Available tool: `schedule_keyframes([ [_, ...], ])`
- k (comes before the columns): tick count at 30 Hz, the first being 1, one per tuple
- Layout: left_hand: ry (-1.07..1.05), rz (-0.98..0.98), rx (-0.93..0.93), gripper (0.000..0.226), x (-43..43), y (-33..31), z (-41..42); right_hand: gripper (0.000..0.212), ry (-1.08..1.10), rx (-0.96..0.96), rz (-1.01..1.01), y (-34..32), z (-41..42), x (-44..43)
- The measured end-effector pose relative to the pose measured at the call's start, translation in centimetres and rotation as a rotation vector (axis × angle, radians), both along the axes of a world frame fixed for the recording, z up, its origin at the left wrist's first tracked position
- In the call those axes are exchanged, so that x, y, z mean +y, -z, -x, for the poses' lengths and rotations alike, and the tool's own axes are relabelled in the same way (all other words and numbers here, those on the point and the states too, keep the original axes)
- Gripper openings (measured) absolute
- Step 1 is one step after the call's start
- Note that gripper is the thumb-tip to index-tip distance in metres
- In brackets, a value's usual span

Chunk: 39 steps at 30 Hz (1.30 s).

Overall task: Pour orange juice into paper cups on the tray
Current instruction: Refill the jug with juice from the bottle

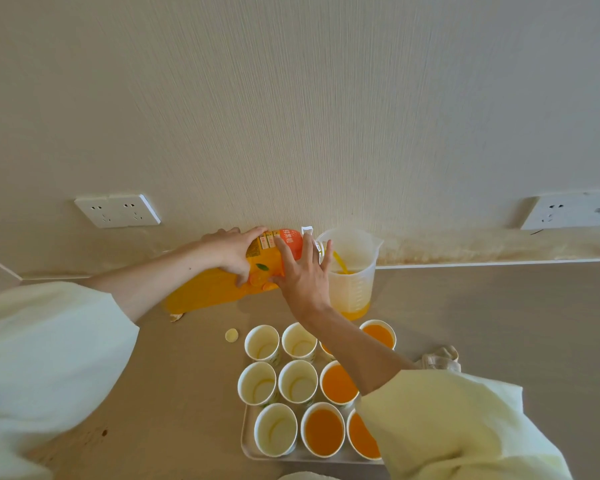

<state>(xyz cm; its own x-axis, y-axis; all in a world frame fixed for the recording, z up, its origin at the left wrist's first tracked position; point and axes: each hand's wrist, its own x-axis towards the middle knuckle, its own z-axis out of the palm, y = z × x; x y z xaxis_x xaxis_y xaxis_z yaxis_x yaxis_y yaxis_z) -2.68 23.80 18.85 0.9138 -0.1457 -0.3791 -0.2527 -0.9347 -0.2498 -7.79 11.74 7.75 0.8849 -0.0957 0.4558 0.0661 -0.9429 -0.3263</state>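
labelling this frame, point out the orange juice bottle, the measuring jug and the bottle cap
orange juice bottle [205,294]: head view, on its orange lower body
measuring jug [355,282]: head view, on its clear side wall
bottle cap [231,335]: head view, on the cap's centre

We see loose, pale cream sleeves of a soft, lightly creased cloth. The left sleeve [42,358] is wide and billowy, ending well short of the wrist. The right sleeve [447,420] matches it, though it looks slightly yellower, perhaps only from the light. The left hand [229,252] and right hand [302,275] are bare.
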Motion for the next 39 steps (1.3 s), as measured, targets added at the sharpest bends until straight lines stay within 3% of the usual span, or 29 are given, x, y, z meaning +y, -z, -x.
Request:
schedule_keyframes([
  [39, 0.013, -0.026, 0.012, 0.126, -0.29, -0.48, 0.11, 0.086, 0.004, 0.006, -0.028, -0.12, 0.04, -0.08],
])
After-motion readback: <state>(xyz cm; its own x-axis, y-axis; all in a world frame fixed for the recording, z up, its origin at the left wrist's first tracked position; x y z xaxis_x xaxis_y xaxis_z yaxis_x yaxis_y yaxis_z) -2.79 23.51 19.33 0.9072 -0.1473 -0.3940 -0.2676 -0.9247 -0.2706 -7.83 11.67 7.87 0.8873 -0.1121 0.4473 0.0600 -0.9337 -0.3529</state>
